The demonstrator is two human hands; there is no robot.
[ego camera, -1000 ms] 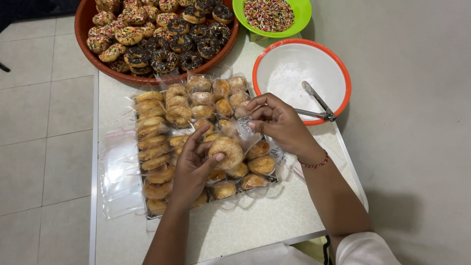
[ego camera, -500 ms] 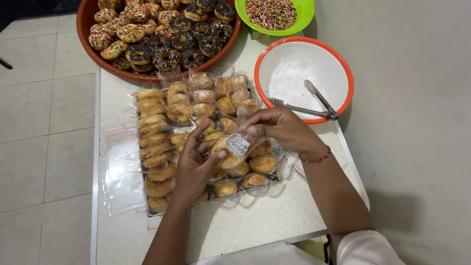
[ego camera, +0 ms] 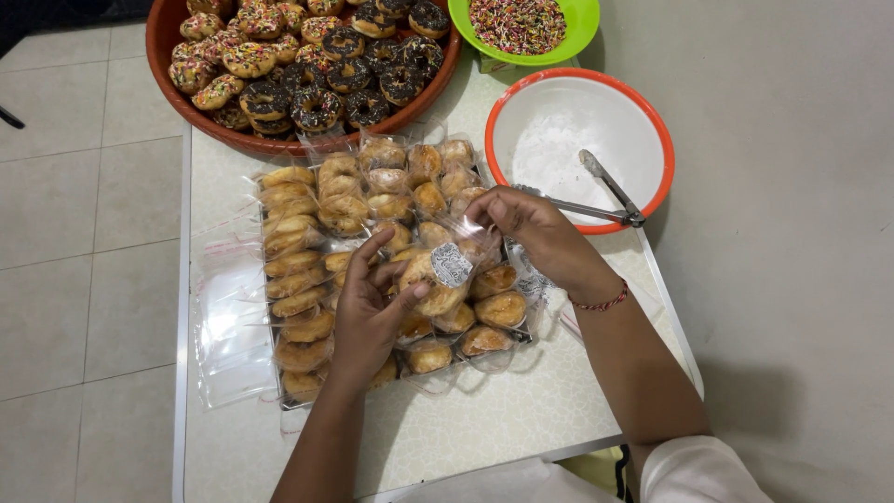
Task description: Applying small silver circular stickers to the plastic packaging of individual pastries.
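My left hand (ego camera: 368,312) cups a sugared doughnut in a clear plastic bag (ego camera: 438,279) that bears a small round sticker. My right hand (ego camera: 526,233) pinches the top flap of that same bag, just right of the doughnut. Both hands hover over rows of bagged plain doughnuts (ego camera: 317,242) laid out on the white table (ego camera: 521,410).
A brown round tray (ego camera: 168,37) of chocolate and sprinkle doughnuts sits at the back. A green bowl (ego camera: 582,23) of coloured sprinkles and a white bowl with orange rim (ego camera: 577,121) holding metal tongs (ego camera: 605,191) stand at the right. Empty clear bags (ego camera: 228,326) lie at the left.
The bagged doughnut has turned so its sticker faces up. My right hand has shifted up to the bag's flap. My left hand stays under the doughnut.
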